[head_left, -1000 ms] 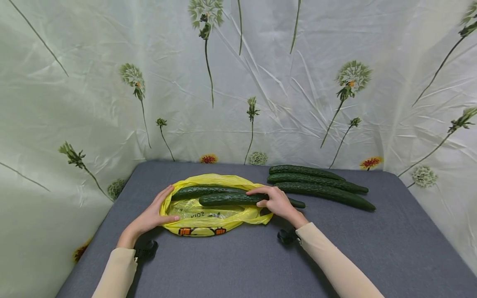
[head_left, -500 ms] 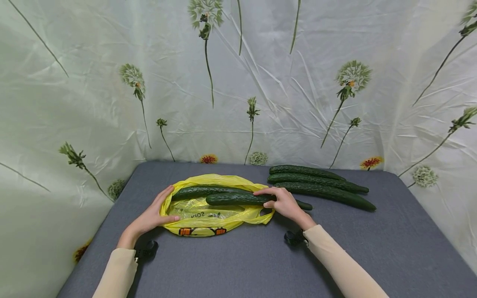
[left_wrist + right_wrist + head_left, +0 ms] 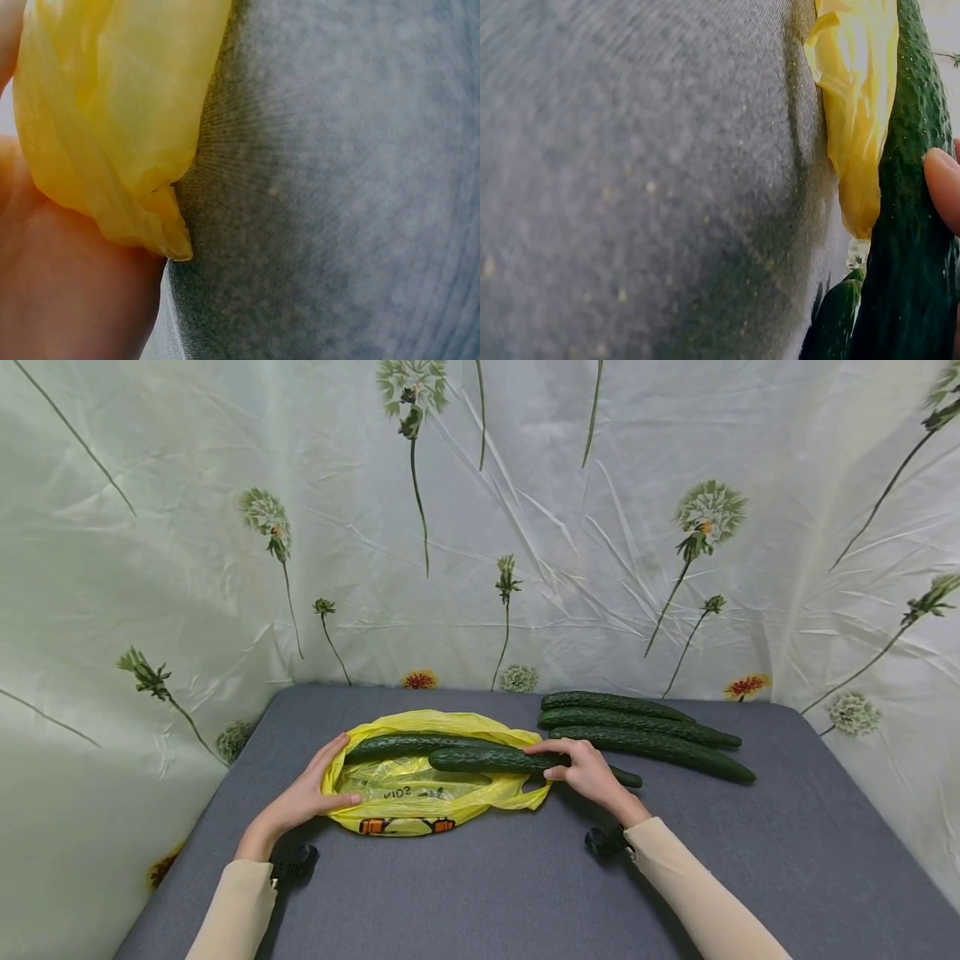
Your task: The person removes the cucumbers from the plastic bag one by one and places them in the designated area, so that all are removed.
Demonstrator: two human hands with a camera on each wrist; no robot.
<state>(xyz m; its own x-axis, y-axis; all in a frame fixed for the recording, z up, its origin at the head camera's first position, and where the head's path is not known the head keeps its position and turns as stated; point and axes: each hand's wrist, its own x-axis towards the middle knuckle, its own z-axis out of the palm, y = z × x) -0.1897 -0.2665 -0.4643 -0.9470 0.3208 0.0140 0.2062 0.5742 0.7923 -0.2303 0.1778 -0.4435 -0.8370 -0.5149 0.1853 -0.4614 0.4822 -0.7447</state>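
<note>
A yellow plastic bag (image 3: 405, 827) lies on its side with its mouth spread wide. At its left end my left hand (image 3: 300, 793) holds the rim, thumb and fingers set apart along it; the bag (image 3: 142, 112) fills the palm side in the left wrist view. My right hand (image 3: 585, 772) grips a long green cucumber (image 3: 480, 760) from above, at the bag's right end. This cucumber (image 3: 911, 225) overlaps the bag's mouth and sticks out to the right past the hand. Behind it, another cucumber (image 3: 390, 746) lies inside the bag.
Three cucumbers (image 3: 645, 742) lie side by side at the back right of the grey cloth-covered table (image 3: 465, 893). A pale curtain with dandelion prints (image 3: 600, 527) hangs behind and at both sides.
My right hand has moved to the right with its cucumber, so its left end sits farther right over the bag. The left hand and the bag stay in place.
</note>
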